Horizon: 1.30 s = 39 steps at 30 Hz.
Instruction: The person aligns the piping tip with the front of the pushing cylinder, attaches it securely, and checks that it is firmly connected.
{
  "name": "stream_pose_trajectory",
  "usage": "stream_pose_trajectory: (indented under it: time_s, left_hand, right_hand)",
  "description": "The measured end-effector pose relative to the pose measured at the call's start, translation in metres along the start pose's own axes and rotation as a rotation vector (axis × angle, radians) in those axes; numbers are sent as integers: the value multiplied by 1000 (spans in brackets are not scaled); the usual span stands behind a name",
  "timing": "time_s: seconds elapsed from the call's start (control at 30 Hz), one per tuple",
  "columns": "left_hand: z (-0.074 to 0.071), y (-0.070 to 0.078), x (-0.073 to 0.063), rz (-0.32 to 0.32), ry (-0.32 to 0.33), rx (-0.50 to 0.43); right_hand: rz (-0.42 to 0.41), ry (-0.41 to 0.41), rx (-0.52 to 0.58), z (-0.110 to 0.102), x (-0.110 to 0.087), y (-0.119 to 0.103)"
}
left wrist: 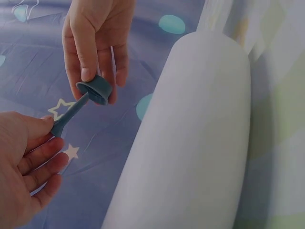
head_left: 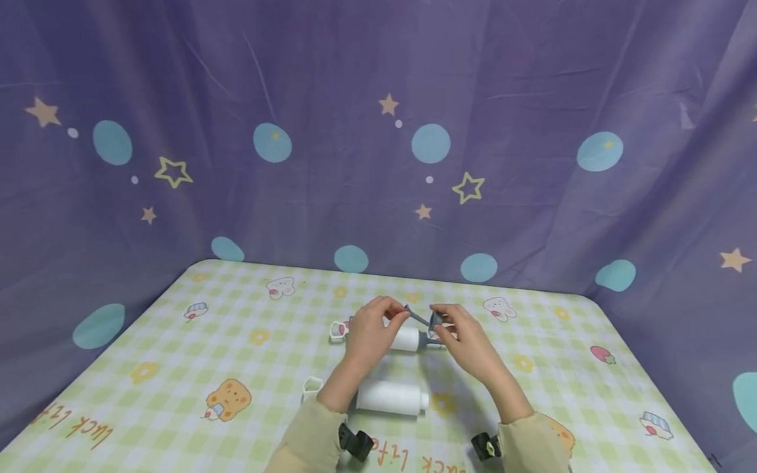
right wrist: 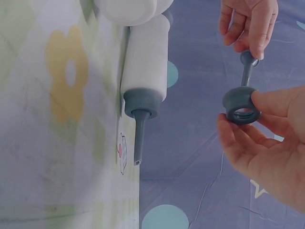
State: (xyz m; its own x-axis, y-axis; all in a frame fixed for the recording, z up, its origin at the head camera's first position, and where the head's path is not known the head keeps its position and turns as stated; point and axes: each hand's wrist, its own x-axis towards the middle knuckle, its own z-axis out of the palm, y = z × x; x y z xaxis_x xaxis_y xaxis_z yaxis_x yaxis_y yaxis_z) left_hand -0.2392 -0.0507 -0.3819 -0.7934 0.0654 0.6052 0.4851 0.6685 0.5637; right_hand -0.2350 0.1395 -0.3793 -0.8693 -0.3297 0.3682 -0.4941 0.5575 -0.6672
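Note:
My left hand [head_left: 371,334] pinches the flared end of a thin grey nozzle [left wrist: 70,115] between thumb and fingertips. In my right hand [head_left: 470,341] is a grey screw ring [right wrist: 241,106], held at its rim by thumb and fingers. The nozzle's narrow end meets the ring's opening; how deep it sits I cannot tell. Below the hands lies a white cylinder [head_left: 405,339] with a grey collar and nozzle [right wrist: 139,136] fitted on its right end. Nearer me, a second white cylinder [head_left: 390,398] lies on its side, its narrower right end bare.
White loop handles [head_left: 338,330] show at the cylinders' left ends, the nearer loop [head_left: 312,386] beside my left forearm. A green checked cloth [head_left: 284,368] covers the table. Behind it hangs a purple curtain [head_left: 355,72].

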Motion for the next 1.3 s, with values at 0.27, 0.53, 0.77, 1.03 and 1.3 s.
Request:
stream_pose_trajectory:
  time_s: [0.27,0.53,0.77,1.03,1.3]
  left_hand:
    - [-1,2,0,-8,15,-31]
    - [-2,3,-4,-8,20,-47]
    - [-1,4,-4,7,2,-26]
    - [-2,3,-6,21,-4,-12]
    - [1,3,-7,37,-28,-23]
  right_hand:
    - [-61,37,29,1,0,3]
    - [-103,56,23,6,0,3]
    - [-116,66,-3,12,1,1]
    - [-115,79,1,14,-1,1]
    - [-120,76,-5,12,-1,-3]
